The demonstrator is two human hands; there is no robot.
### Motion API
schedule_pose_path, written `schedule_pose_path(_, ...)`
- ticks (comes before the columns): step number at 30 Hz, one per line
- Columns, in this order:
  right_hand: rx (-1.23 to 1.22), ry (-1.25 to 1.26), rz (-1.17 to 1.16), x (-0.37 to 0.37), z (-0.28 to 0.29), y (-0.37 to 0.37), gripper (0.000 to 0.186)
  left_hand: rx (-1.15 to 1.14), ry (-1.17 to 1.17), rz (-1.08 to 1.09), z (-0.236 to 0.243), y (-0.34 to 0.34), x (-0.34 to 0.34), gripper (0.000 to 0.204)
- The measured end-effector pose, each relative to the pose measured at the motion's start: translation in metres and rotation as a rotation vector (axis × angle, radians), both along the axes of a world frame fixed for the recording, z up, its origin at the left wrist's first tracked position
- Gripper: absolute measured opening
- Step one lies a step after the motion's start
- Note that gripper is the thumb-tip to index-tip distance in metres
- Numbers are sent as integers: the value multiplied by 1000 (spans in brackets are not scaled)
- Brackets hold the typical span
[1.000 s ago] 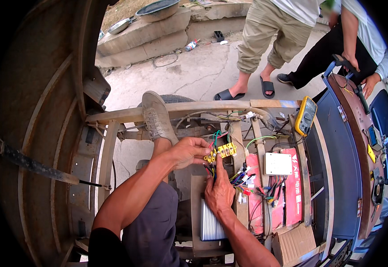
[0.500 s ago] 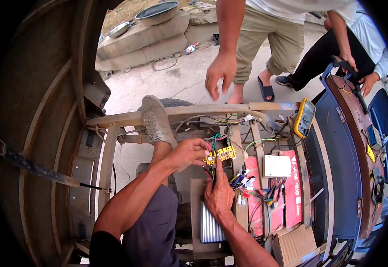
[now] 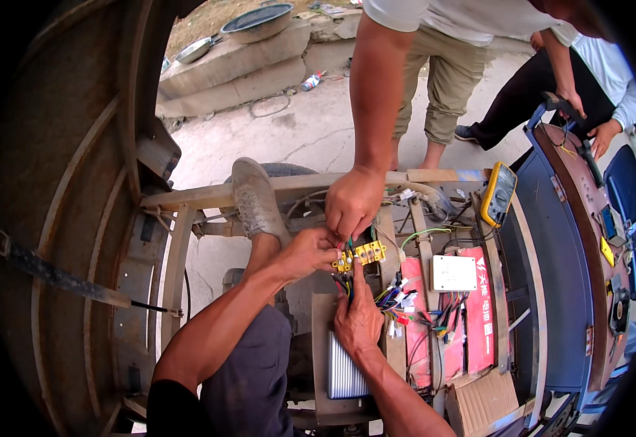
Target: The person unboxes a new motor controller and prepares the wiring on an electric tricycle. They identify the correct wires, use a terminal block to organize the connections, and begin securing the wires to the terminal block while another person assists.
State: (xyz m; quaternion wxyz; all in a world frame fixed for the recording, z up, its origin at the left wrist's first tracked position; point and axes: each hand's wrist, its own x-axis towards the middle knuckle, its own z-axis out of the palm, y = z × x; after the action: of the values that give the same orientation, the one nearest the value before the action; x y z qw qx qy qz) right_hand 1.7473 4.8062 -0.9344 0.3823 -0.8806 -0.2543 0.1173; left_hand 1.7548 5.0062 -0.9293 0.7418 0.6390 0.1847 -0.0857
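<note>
A yellow terminal block (image 3: 370,253) with metal screws lies across the middle of the frame, wires running from both its long sides. At its left end my left hand (image 3: 305,255) is closed, thumb and fingers pinching the block beside the wires. From below, my right hand (image 3: 359,320) grips the block, one finger stretched up against its face; its other fingers are curled and partly hidden. A co-worker's hand (image 3: 354,204) reaches down from above and pinches the red and green wires at the block's upper edge, hiding part of them.
A finned metal box (image 3: 347,368) sits under my right wrist. Loose connectors (image 3: 405,298) spread to the right, beside red-wrapped batteries (image 3: 481,328) bearing a white box (image 3: 454,272). A yellow multimeter (image 3: 499,194) leans on the frame. A cardboard piece (image 3: 483,402) lies lower right.
The co-worker's hand has come down from above the frame rail to the wires at the block, and that person leans further in. My own hands stay almost in place.
</note>
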Motion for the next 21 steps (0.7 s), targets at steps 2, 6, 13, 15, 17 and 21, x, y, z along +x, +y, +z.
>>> schedule_pose_path(2,-8,2,0,0,0,-1,75,8,-16,2,-1,-2,1,24)
schedule_pose_path(6,-37,65,1,1,8,-1,77,48,-62,19,0,-4,2,26)
schedule_pose_path(13,-2,48,-24,1,5,0,77,-12,-59,93,11,-16,7,30)
schedule_pose_path(15,0,36,-12,2,3,-2,77,-5,-36,114,9,-16,11,33)
schedule_pose_path(17,-4,38,5,1,1,-2,77,-2,0,140,4,-16,10,36)
schedule_pose_path(21,-30,96,9,4,4,-2,77,95,-16,159,6,-20,14,35)
